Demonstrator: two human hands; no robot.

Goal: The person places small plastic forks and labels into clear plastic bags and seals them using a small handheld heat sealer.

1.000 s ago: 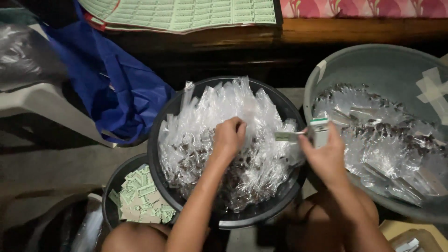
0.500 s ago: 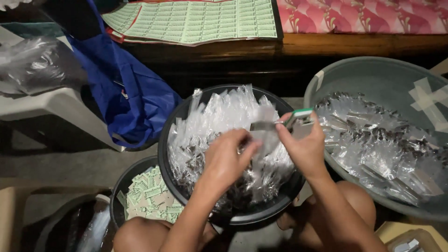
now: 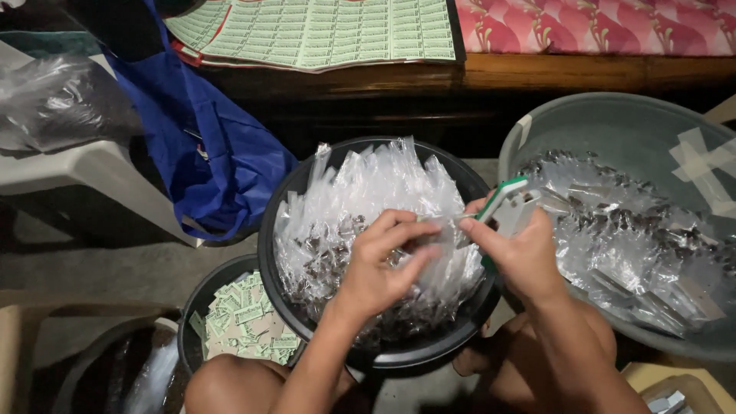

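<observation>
Clear plastic sachets (image 3: 360, 199), each with dark contents at the bottom, stand packed upright in a round black basin (image 3: 270, 261) at centre frame; this basin rests between the person's knees. Largest neighbour: a grey tub (image 3: 613, 130) to the right, patched with pale tape on its wall, with more sachets lying flat in a heap inside it. Upper left, a blue fabric bag (image 3: 222, 161) slumps against a pale plastic chair (image 3: 92, 172). Along the top edge, sheets of green printed labels (image 3: 322, 31) lie on a wooden ledge (image 3: 598, 73), next to a pink patterned cushion (image 3: 613, 27). Lower left, a smaller dark bowl (image 3: 201, 299) holds loose cut green labels (image 3: 245, 322), touching the black basin's rim. Left hand (image 3: 379, 268) hovers over the basin, fingers curled and pinching the top of one sachet (image 3: 435, 230). Right hand (image 3: 521, 257) is closed around a green and white stapler (image 3: 502, 203), its nose pointing left and meeting the pinched sachet top. Whether the stapler's mouth is pressed shut on the plastic cannot be told.
</observation>
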